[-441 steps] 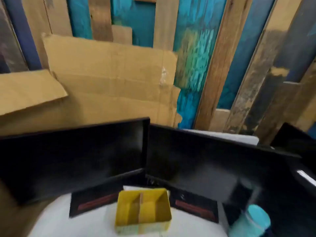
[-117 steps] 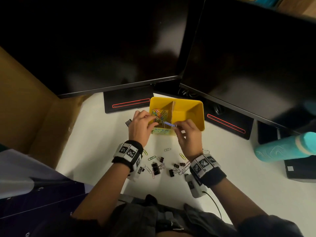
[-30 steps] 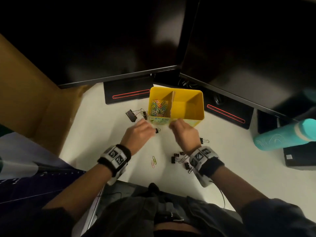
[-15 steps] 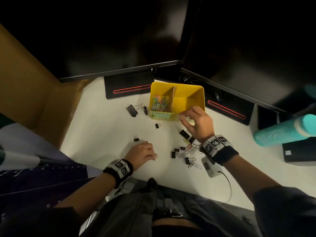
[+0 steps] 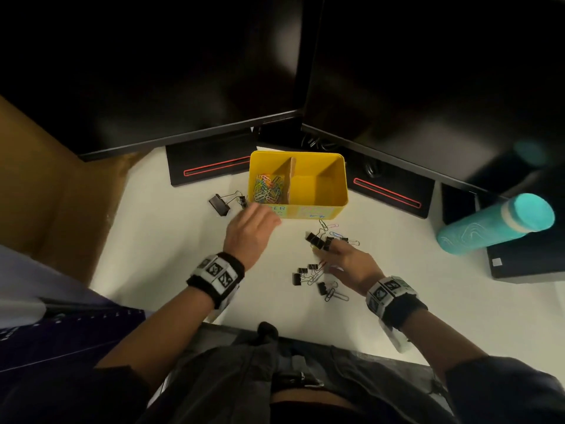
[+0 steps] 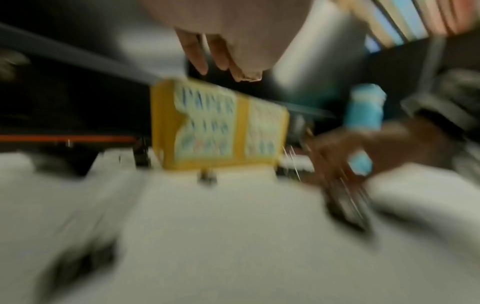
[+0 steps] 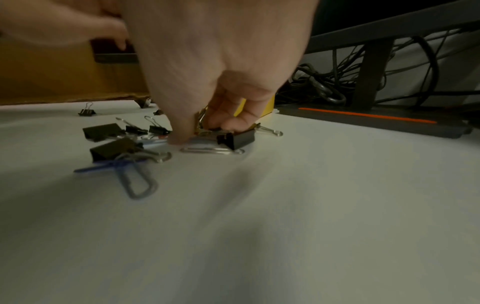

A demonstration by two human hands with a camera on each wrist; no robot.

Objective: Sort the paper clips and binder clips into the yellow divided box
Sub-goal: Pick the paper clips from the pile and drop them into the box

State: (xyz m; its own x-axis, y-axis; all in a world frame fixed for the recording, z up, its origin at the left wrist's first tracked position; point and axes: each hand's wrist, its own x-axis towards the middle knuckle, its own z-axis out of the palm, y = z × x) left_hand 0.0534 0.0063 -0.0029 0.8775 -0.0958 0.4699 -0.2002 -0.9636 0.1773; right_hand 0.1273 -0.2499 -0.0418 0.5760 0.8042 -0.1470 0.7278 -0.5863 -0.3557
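Observation:
The yellow divided box [image 5: 333, 185] stands at the back of the white table, with coloured paper clips [image 5: 268, 189] in its left compartment; its right compartment shows only bare yellow. My left hand [image 5: 253, 223] hovers at the box's front left corner. In the blurred left wrist view its fingertips [image 6: 241, 72] are bunched as in a pinch. My right hand [image 5: 331, 249] is down on the table and pinches the wire handles of a black binder clip [image 5: 315, 238]; its curled fingers [image 7: 233, 121] are on the clip. More binder clips and paper clips [image 5: 318, 280] lie beside that hand.
A large binder clip [image 5: 219, 204] lies left of the box. Two dark monitors on black bases [image 5: 211, 169] close off the back. A teal bottle [image 5: 495, 223] lies at the right. Brown cardboard [image 5: 46, 194] stands at the left. The table's front edge [image 5: 232, 327] is at my lap.
My left hand rose from the table front toward the box; the paper clip beside it is gone from the table. My right hand came down from the box onto the clip pile.

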